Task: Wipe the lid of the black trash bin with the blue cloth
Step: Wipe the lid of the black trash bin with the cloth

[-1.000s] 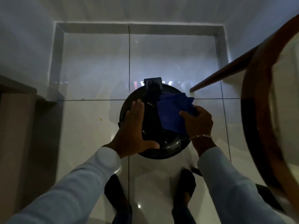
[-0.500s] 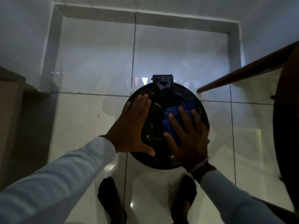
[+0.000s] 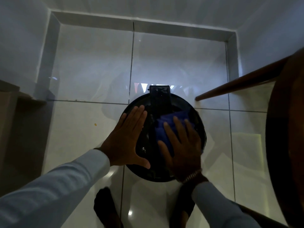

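Two hands are working on the lid (image 3: 148, 139) of the black trash bin (image 3: 199, 122), which is standing on the pale tiled floor (image 3: 82, 132) directly ahead of the person's feet. The left hand (image 3: 125, 142) is lying flat and spread on the left half of the lid, fingers straight, gripping nothing and apparently steadying the bin. The right hand (image 3: 182, 148) is pressing, palm down and fingers splayed, on the blue cloth (image 3: 166, 124), which is sitting on the right half of the lid with its far edge reaching toward the hinge block (image 3: 159, 96) at the lid's back.

To wipe well, the right hand should be keeping the cloth flat under the whole palm and sweeping in overlapping arcs from the hinge block out to the rim. Pressure is best kept even, since the glossy lid looks slippery. The left hand will likely need lifting so the cloth can cover the left half too. A wooden chair leg (image 3: 238, 83) is angling in just right of the bin, so wide strokes should stay clear of it.
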